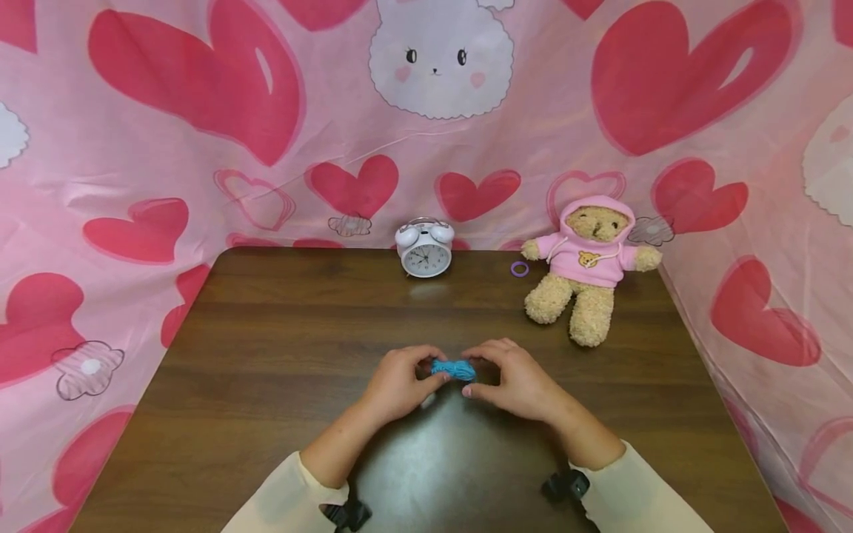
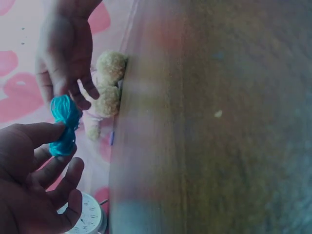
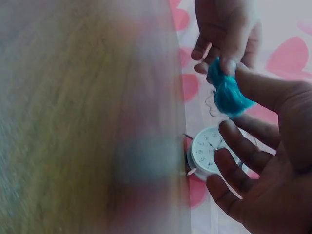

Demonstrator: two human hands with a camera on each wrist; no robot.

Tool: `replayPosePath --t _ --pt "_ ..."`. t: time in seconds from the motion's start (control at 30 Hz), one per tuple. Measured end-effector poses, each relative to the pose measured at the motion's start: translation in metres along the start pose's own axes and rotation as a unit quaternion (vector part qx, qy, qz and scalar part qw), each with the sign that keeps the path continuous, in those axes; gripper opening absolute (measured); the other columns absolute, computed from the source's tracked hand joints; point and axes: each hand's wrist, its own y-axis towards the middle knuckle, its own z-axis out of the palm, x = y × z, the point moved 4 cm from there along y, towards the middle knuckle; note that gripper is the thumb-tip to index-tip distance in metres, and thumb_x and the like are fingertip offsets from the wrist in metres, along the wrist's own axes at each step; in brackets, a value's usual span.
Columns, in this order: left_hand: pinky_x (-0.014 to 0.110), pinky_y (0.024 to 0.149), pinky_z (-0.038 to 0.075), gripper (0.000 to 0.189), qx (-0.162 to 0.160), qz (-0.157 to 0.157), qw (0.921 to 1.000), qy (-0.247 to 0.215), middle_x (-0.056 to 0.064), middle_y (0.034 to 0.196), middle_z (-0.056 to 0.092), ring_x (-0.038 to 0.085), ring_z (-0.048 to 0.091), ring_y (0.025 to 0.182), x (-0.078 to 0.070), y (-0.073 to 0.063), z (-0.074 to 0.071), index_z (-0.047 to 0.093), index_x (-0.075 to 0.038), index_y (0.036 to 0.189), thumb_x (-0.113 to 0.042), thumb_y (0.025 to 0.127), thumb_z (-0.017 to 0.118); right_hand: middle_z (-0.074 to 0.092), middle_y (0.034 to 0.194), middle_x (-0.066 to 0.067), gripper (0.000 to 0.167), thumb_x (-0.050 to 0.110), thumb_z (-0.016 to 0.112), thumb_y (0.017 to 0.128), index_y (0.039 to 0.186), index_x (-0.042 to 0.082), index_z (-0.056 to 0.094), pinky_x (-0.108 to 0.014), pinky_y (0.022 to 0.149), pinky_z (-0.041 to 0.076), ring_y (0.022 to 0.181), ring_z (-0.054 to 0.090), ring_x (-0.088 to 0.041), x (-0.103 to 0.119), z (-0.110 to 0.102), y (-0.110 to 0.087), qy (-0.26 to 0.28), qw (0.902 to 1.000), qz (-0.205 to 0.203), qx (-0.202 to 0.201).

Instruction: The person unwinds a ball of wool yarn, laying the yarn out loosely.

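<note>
A small skein of bright blue yarn (image 1: 456, 369), cinched at its middle, is held up over the wooden table. My left hand (image 1: 397, 383) pinches it at the waist between thumb and fingers, seen closely in the left wrist view, where the yarn (image 2: 65, 109) shows looped strands. From the other side my right hand (image 1: 520, 383) reaches in with thumb and fingers spread, fingertips right at the skein's free end. In the right wrist view the right hand (image 3: 263, 161) has its fingers apart beside the yarn (image 3: 231, 97), none of them curled round it.
At the back of the brown table (image 1: 280, 429) stands a white twin-bell alarm clock (image 1: 426, 255). A teddy bear (image 1: 586, 259) in a pink hoodie lies at the back right, with a purple ring (image 1: 520, 269) to its left. Pink heart-print cloth (image 1: 253, 44) surrounds the table's far sides.
</note>
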Motion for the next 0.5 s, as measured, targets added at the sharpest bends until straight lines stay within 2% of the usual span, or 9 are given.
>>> replayPosePath --t 0.13,0.27,0.5 --pt "0.026 0.068 0.053 0.015 -0.003 0.002 0.9998 -0.019 -0.012 0.090 0.072 0.004 0.065 0.075 -0.0017 -0.0006 -0.0034 0.075 -0.022 0.104 -0.024 0.091 0.082 0.069 0.122 0.005 0.054 0.025 0.089 0.084 0.132 0.014 0.069 -0.048 0.098 0.051 0.116 0.060 -0.020 -0.0046 0.0003 0.0017 0.022 0.9995 0.008 0.022" --pt "0.028 0.072 0.053 0.016 0.002 0.013 0.9995 -0.030 -0.012 0.094 0.072 0.007 0.067 0.083 -0.0049 -0.0014 -0.0049 0.075 -0.024 0.105 -0.025 0.091 0.082 0.070 0.121 0.006 0.044 0.017 0.083 0.089 0.131 0.015 0.071 -0.048 0.098 0.052 0.115 0.064 -0.018 -0.0077 0.0033 0.0031 0.067 0.9970 0.017 0.035" --pt "0.029 0.077 0.054 0.016 0.007 0.028 0.9988 -0.039 -0.016 0.098 0.071 0.005 0.065 0.089 -0.0094 -0.0024 -0.0058 0.074 -0.029 0.106 -0.027 0.092 0.082 0.073 0.114 0.004 0.033 0.006 0.074 0.095 0.127 0.015 0.073 -0.045 0.093 0.056 0.106 0.065 -0.014 -0.0109 0.0087 0.0040 0.164 0.9846 0.021 0.056"
